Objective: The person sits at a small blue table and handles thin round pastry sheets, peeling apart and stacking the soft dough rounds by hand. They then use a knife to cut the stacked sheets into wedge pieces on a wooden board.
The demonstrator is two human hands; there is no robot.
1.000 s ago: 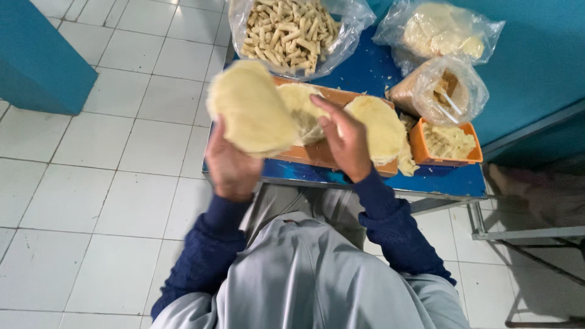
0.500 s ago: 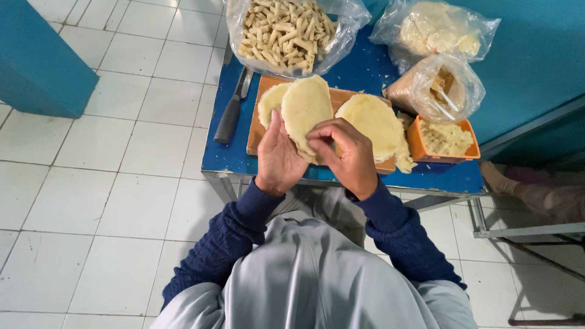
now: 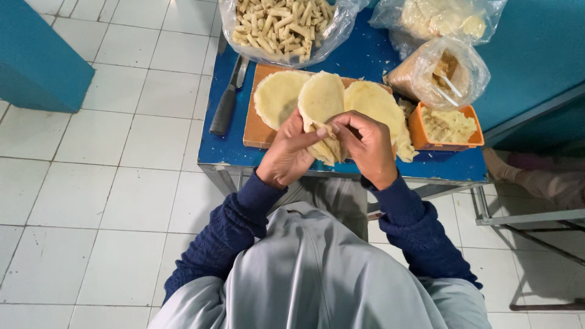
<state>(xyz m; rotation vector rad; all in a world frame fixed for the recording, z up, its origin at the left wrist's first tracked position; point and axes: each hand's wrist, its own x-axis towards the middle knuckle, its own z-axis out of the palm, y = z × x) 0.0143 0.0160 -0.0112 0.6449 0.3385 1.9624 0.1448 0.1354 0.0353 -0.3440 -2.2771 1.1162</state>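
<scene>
Blue table (image 3: pixel 359 58) fills the top of the view, and on it sits a wooden board (image 3: pixel 251 131) with two more flat round wrappers, one to the left (image 3: pixel 275 97) and one to the right (image 3: pixel 373 100). A big clear bag of finished rolls (image 3: pixel 280 24) lies at the far edge, two smaller bags stand at the right, and an orange tub of filling (image 3: pixel 448 125) sits just beside the board. A dark-handled knife (image 3: pixel 224 109) lies left of the board.

Both hands are up over the near edge of the table, sharing one pale wrapper (image 3: pixel 322 100). The left hand (image 3: pixel 286 155) is cupped under it, fingers curled and thumb pressed across the front. The right hand (image 3: pixel 365 146) is bent in close, fingertips pinching the lower fold.

To do this well, I think the fold should be kept snug and even, with soft pinches so the thin sheet does not tear and the filling stays inside.

Half a second ago the wrapper was wider and lower, nearer the board. Now it is folded narrower and the hands have drawn back toward the body.
</scene>
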